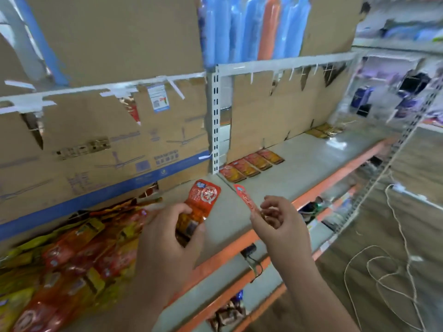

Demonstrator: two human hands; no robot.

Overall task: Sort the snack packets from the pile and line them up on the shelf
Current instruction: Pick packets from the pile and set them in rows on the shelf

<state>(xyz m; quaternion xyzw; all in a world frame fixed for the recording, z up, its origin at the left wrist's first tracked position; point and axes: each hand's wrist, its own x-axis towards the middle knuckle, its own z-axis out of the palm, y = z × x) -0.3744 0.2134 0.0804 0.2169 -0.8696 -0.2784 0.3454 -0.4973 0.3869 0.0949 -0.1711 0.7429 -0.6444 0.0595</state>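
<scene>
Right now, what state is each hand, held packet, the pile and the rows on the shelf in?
left hand, grips a red packet, face up above the shelf
right hand, pinches a second red packet, seen edge-on
pile, loose heap of red and yellow packets, unsorted
red row, four packets flat, side by side against the cardboard back
gold packets, flat, farther along the shelf; count unclear

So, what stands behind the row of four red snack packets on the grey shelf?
Behind that row stands a brown cardboard sheet; whatever lies beyond it is covered.
</scene>
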